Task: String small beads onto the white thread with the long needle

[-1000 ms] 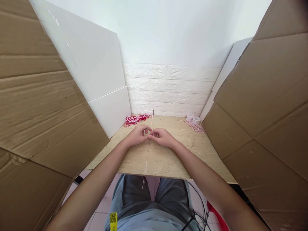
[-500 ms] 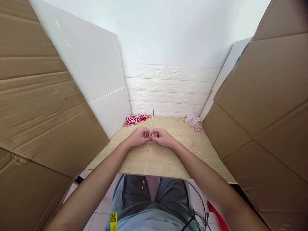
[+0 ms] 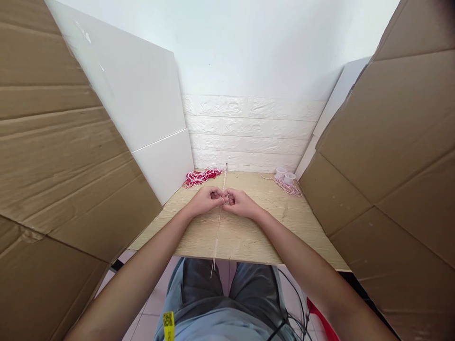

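A thin pale string [image 3: 218,232] runs from a small dark nail [image 3: 226,166] at the back of the wooden table down over its front edge, where its ends hang loose. My left hand [image 3: 207,200] and my right hand [image 3: 239,202] meet over this string at mid-table, fingertips touching. Both hands are closed in a pinch on fine thread, and a small loop of it shows between the thumbs. Which strand each hand grips is too small to tell exactly.
Red and white cord [image 3: 202,177] lies bundled at the back left. Pink-white cord [image 3: 291,188] and small clear cups [image 3: 289,178] sit at the back right. Cardboard panels [image 3: 391,142] flank the table. Black cables hang below its front edge.
The fingers have shifted slightly at the string. My left thumb now reaches further right, over the fingertips of my right hand, and the thread between them has moved.
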Motion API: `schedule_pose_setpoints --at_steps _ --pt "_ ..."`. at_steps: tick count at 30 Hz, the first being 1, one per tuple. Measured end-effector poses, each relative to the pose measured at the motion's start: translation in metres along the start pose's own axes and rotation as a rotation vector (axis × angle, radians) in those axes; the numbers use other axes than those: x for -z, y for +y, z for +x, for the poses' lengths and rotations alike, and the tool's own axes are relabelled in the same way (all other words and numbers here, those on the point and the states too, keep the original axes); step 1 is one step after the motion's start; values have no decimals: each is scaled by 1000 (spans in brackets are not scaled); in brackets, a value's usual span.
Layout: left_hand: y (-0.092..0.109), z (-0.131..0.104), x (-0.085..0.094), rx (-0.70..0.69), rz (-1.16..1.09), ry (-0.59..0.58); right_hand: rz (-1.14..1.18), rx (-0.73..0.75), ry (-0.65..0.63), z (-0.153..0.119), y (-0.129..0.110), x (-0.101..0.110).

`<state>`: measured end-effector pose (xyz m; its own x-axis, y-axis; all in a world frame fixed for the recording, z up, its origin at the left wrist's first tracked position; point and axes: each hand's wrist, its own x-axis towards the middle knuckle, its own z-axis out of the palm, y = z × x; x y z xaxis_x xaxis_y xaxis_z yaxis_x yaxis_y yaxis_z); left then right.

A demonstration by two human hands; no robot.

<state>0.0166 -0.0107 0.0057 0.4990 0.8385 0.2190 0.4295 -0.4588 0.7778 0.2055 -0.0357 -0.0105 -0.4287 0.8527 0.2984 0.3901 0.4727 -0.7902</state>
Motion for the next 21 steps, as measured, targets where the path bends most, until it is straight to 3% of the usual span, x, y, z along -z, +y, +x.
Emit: schedule_pose_setpoints --at_steps 4,13,21 --pt "1 2 3 7 -95 -5 9 -49 25 1 1 1" --pt "2 2 21 -84 -300 31 313 -107 -33 3 -7 22" --pt "1 4 22 26 -492 165 762 -115 -45 -2 -12 45"
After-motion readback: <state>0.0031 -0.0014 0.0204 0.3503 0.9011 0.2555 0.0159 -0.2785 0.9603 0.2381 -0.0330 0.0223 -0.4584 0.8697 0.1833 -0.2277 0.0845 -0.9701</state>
